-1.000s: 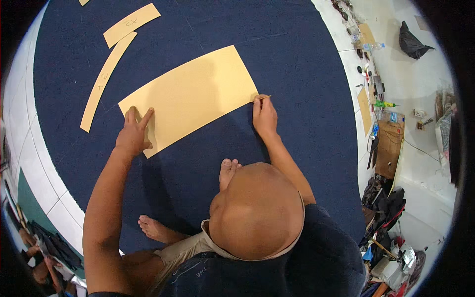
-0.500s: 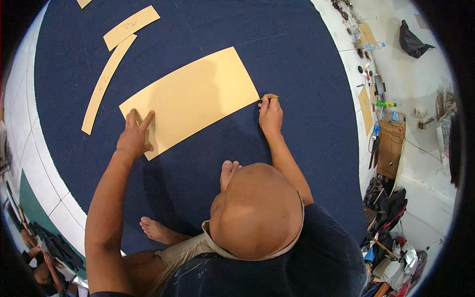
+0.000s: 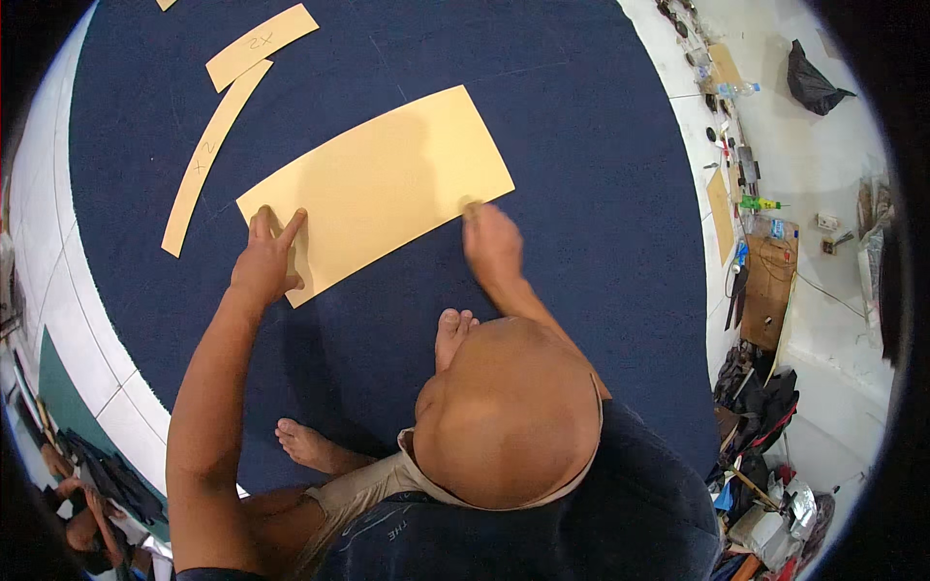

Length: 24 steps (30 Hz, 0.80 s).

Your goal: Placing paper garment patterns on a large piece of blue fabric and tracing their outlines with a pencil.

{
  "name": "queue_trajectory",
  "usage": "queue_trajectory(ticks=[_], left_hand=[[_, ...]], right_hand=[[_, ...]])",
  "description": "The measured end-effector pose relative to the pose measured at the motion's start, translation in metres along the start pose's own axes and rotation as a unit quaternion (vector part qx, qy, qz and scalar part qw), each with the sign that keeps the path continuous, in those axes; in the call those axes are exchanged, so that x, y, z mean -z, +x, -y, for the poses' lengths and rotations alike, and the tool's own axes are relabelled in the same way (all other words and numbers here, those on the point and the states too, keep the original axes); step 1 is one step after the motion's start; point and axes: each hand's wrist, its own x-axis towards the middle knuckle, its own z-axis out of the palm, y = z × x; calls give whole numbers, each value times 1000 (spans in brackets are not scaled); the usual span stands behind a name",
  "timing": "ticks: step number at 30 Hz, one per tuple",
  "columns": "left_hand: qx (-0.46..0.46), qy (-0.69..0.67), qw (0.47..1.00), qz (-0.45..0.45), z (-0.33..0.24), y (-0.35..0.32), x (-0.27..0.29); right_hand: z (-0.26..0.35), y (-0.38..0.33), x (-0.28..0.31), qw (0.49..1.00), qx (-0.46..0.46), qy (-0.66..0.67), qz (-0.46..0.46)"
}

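A large curved cardboard pattern piece (image 3: 378, 184) lies flat on dark blue fabric (image 3: 601, 261). My left hand (image 3: 266, 259) rests on its lower left corner, fingers spread and pressing down. At the pattern's near long edge, toward its right end, is my right hand (image 3: 496, 242). Its fingers are closed, blurred by motion, around a small yellowish stick that is mostly hidden. Faint pale lines show on the fabric beyond the pattern.
Two smaller pattern pieces, a short wide strip (image 3: 262, 46) and a long curved strip (image 3: 208, 165), lie at the far left. My bare foot (image 3: 315, 447) stands on the fabric. Bottles, a brown board (image 3: 768, 290) and assorted clutter line the right wall.
My right hand has moved left from the pattern's right corner along its near edge, with the stick still in its fingers. My left hand stays pressed on the lower left corner.
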Motion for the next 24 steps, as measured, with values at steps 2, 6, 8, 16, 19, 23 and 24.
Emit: queue_trajectory(ticks=[2, 6, 8, 16, 19, 23, 24], left_hand=[[-19, 6, 1000, -4, -7, 6, 0], [-26, 21, 999, -9, 1, 8, -5], [-27, 20, 999, -8, 4, 8, -6], [-17, 4, 1000, -8, -3, 5, 2], [-20, -1, 1000, -13, 0, 6, 0], [-24, -1, 1000, -13, -2, 5, 0], [-22, 0, 1000, -7, -2, 4, 0]], right_hand=[[17, -15, -16, 996, 77, 39, -15], [87, -19, -27, 969, 139, 194, 58], [111, -22, -35, 960, 151, 224, 75], [57, 50, -13, 940, 42, 326, 95], [-6, 108, -5, 948, -105, 301, -19], [-53, 157, -2, 956, -126, 261, -55], [-57, 166, -6, 954, -137, 262, -47]])
